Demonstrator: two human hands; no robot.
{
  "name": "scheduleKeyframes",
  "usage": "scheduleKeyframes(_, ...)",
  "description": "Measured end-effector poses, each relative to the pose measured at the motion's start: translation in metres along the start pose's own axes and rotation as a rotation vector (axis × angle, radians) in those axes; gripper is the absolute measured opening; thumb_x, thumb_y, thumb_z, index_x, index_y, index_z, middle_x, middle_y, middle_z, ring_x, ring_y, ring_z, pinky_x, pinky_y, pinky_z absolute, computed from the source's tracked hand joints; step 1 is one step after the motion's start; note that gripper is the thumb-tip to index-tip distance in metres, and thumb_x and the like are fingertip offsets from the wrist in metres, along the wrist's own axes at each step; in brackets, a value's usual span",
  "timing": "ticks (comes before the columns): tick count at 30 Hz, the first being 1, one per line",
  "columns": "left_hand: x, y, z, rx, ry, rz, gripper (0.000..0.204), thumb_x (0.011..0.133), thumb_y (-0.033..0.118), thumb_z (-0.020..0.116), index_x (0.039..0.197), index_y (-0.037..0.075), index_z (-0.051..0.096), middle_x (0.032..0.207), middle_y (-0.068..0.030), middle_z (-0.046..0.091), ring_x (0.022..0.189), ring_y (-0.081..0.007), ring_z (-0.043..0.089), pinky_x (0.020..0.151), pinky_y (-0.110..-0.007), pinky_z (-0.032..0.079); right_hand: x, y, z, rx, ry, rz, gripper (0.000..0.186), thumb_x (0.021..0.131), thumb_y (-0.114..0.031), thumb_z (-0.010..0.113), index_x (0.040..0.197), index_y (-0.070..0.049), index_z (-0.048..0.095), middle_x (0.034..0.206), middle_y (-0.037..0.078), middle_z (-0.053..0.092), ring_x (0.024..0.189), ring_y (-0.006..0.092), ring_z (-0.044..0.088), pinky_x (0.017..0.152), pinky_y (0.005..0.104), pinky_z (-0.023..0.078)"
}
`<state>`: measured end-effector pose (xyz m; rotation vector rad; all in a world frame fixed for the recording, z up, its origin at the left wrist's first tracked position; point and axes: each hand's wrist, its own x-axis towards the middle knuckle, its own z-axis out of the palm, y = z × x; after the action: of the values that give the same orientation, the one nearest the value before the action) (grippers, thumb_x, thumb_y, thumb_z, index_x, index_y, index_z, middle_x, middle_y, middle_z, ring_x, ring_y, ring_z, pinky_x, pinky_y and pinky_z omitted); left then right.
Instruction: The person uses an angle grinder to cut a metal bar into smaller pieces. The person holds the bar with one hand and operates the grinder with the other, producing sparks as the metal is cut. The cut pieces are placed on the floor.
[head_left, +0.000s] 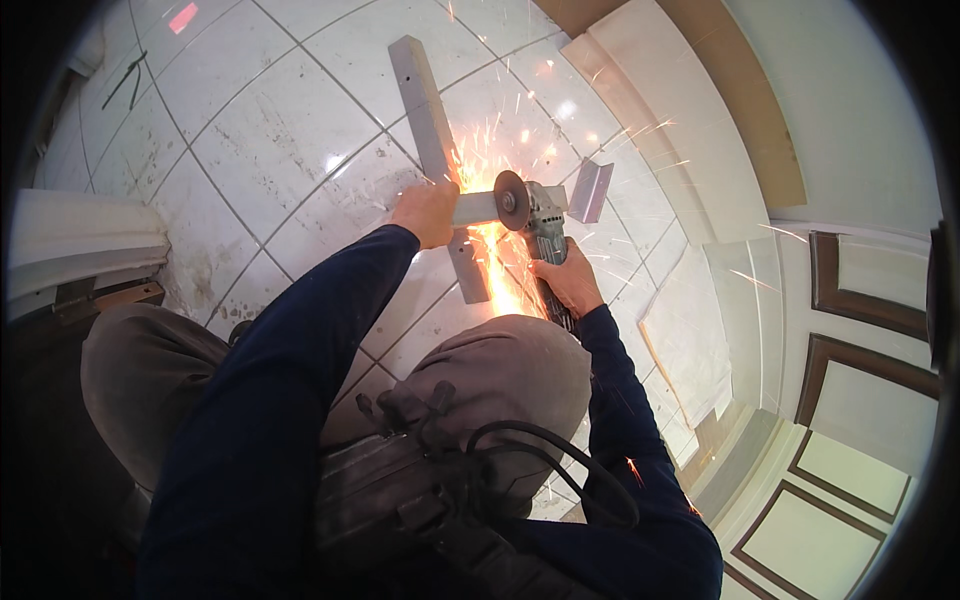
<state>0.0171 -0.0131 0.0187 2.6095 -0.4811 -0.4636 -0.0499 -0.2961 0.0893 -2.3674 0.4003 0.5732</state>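
Observation:
My right hand (567, 280) grips the body of an angle grinder (535, 215) whose round disc (511, 200) throws orange sparks across the floor. My left hand (428, 212) presses down on a short grey metal bar (478, 207) that crosses a longer grey metal bar (430, 140) lying on the white tiled floor. The disc meets the metal where the two bars cross. A short angled metal piece (592, 190) sits at the right end of the cross bar. Both forearms wear dark blue sleeves.
My knees in grey trousers (510, 360) are bent close under the work. A black cable (560, 460) loops over my lap. White boards (690, 340) lie on the floor at right, beside a wall with brown panel trim (850, 300). A white ledge (80, 240) is at left.

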Motion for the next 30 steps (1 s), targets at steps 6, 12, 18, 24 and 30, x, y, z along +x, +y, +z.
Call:
scheduleKeyframes(6,0.002,0.000,0.000,-0.004,0.003,-0.009,0.043,0.078,0.021,0.080,0.113,0.002,0.062,0.095,-0.0201,0.074,0.093,-0.0390,0.074,0.081,-0.049,0.058,0.003,0.004,-0.003,0.015,-0.018,0.009,0.070,0.074,-0.036,0.080,0.124,0.008,0.060,0.107,0.025,0.074,0.096,0.0333,0.074,0.086,0.0403,0.057)
scheduleKeyframes(12,-0.001,0.000,-0.002,0.011,-0.020,-0.015,0.045,0.079,0.021,0.080,0.114,0.001,0.062,0.095,-0.0202,0.075,0.092,-0.0387,0.075,0.081,-0.049,0.058,-0.002,-0.007,0.000,-0.005,-0.023,0.024,0.070,0.073,-0.036,0.079,0.124,0.007,0.060,0.107,0.024,0.074,0.094,0.0329,0.074,0.085,0.0399,0.057)
scheduleKeyframes(18,0.002,0.004,-0.001,0.006,0.008,0.004,0.046,0.080,0.021,0.080,0.115,-0.001,0.061,0.096,-0.0206,0.075,0.093,-0.0385,0.075,0.081,-0.048,0.058,0.008,0.007,-0.001,-0.002,0.005,-0.010,0.068,0.073,-0.035,0.079,0.123,0.007,0.061,0.104,0.023,0.074,0.093,0.0325,0.074,0.085,0.0400,0.057)
scheduleKeyframes(24,0.001,0.001,0.000,0.014,0.025,0.010,0.047,0.079,0.020,0.079,0.117,0.000,0.061,0.097,-0.0205,0.075,0.096,-0.0383,0.074,0.082,-0.048,0.058,0.004,-0.007,-0.003,0.035,-0.009,0.005,0.067,0.075,-0.035,0.078,0.124,0.007,0.060,0.105,0.024,0.074,0.093,0.0336,0.074,0.085,0.0403,0.057)
scheduleKeyframes(30,-0.001,0.005,-0.008,-0.011,-0.030,-0.038,0.038,0.081,0.016,0.075,0.114,0.001,0.064,0.100,-0.0211,0.075,0.098,-0.0393,0.075,0.084,-0.048,0.058,0.004,-0.002,-0.005,-0.109,0.026,-0.062,0.069,0.075,-0.036,0.080,0.125,0.007,0.060,0.108,0.023,0.075,0.097,0.0332,0.074,0.088,0.0404,0.057)
